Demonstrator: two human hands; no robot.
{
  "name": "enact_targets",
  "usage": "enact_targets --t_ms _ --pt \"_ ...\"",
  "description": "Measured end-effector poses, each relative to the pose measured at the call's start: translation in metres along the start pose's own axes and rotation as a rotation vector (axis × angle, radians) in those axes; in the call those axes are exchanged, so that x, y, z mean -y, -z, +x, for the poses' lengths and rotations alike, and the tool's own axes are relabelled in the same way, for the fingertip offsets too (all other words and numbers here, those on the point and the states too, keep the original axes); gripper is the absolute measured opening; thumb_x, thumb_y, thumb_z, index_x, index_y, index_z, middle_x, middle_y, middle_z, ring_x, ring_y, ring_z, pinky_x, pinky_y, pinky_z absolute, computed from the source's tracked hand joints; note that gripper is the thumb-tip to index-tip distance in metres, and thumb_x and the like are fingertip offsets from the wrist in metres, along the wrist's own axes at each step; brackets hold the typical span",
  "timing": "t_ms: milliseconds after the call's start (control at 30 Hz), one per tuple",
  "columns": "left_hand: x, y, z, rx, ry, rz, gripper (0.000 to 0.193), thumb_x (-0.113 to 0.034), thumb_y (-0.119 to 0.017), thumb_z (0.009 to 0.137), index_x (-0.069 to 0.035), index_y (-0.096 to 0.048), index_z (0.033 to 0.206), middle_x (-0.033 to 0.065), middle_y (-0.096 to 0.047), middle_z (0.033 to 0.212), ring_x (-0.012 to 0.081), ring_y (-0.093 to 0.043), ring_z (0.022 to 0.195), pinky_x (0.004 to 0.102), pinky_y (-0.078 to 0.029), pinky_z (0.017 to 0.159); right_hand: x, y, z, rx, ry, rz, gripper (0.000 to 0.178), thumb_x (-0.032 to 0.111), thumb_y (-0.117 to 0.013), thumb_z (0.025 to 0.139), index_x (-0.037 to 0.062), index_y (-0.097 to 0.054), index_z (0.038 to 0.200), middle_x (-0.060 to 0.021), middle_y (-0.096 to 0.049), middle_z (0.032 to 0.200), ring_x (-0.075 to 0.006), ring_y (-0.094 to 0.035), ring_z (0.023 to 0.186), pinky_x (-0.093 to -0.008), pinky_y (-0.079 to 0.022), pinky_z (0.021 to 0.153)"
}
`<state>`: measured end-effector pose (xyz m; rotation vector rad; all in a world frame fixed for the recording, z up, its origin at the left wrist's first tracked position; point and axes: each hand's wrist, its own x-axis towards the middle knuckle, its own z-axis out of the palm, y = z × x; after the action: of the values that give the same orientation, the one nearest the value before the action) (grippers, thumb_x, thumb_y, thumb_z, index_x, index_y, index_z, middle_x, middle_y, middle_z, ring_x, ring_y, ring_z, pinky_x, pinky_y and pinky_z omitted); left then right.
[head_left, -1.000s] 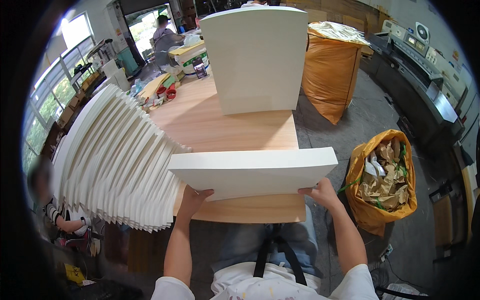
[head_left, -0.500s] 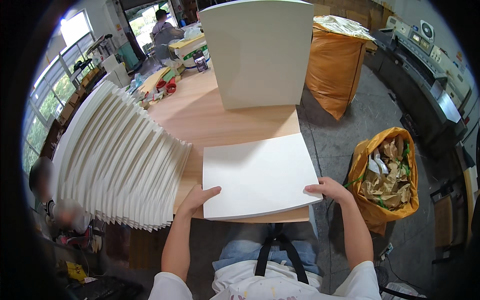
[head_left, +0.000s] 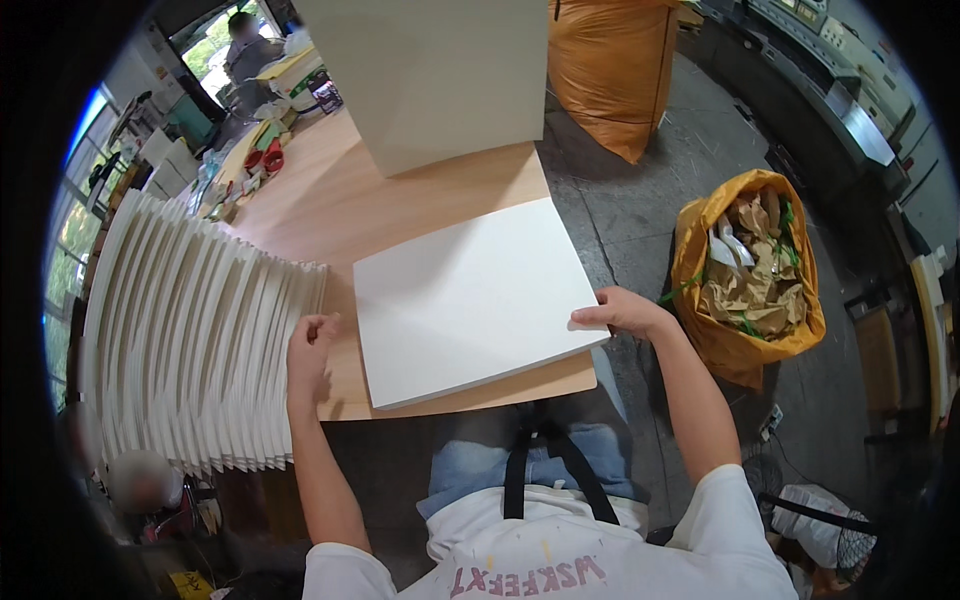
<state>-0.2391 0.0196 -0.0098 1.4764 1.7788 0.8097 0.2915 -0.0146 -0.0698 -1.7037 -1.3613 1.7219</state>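
Observation:
On the wooden table point(head_left: 300, 215) in front of me lies a thick stack of white paper point(head_left: 470, 300), skewed slightly against the table's front edge. My right hand point(head_left: 625, 312) grips the stack's right corner, thumb on top and fingers under the edge. My left hand point(head_left: 312, 355) is off this stack, in the gap between it and a long fanned row of white paper bundles point(head_left: 200, 340) at the left. Its fingers are curled in, and nothing shows in them; it is nearest the row's right end.
A tall pale paper pile point(head_left: 440, 90) stands at the table's far side. Red tape rolls point(head_left: 265, 158) lie at the far left. An orange sack point(head_left: 610, 75) and a yellow bag of crumpled brown paper point(head_left: 750, 280) stand on the floor to the right. Other people are at the left and back.
My left hand has let go of the paper stack's left side and moved left toward the fanned row. The right hand still holds its corner. The whole view has shifted and tilted.

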Motion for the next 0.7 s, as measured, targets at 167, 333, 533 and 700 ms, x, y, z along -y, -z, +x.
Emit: enact_targets --t_ms 167,333,533,700 --pt "-0.054 -0.083 -0.028 0.162 -0.414 -0.175 0.015 -0.015 -0.079 0.102 -0.002 -0.074 0.108 -0.0002 -0.072 0.094 0.0075 -0.063 0.084 0.0262 -0.052 0.076 0.009 0.003 0.009 -0.015 0.049 -0.024 0.085 0.064 -0.091 0.080 -0.0074 -0.071 0.121 -0.0150 -0.072 0.101 -0.0228 -0.069 0.084 -0.0333 -0.057 0.068" --pt "-0.091 -0.155 -0.045 0.358 -0.783 0.055 0.010 -0.014 -0.084 0.093 -0.005 -0.078 0.094 0.0063 -0.071 0.082 0.0157 -0.064 0.068 0.0297 -0.052 0.063 0.003 0.001 0.018 -0.027 0.044 -0.011 0.086 0.071 -0.087 0.082 -0.0060 -0.071 0.116 -0.0133 -0.069 0.093 -0.0207 -0.068 0.081 -0.0322 -0.059 0.070" --pt "-0.072 -0.172 -0.044 0.413 -0.751 0.027 0.005 -0.007 -0.081 0.093 -0.003 -0.078 0.095 0.0068 -0.071 0.086 0.0150 -0.068 0.071 0.0296 -0.055 0.063 -0.018 -0.019 -0.006 -0.456 0.138 0.236 0.061 0.066 -0.075 0.098 0.0051 -0.067 0.094 -0.0050 -0.068 0.085 -0.0158 -0.062 0.072 -0.0345 -0.052 0.064" --pt "-0.075 -0.169 -0.050 0.265 -0.770 -0.106 0.009 -0.004 -0.078 0.093 -0.004 -0.077 0.102 0.0113 -0.075 0.108 0.0237 -0.073 0.092 0.0351 -0.060 0.080 -0.024 -0.057 -0.055 -0.707 0.326 -0.149 0.056 0.051 -0.073 0.105 0.0011 -0.058 0.084 -0.0121 -0.060 0.073 -0.0227 -0.058 0.067 -0.0399 -0.048 0.064"
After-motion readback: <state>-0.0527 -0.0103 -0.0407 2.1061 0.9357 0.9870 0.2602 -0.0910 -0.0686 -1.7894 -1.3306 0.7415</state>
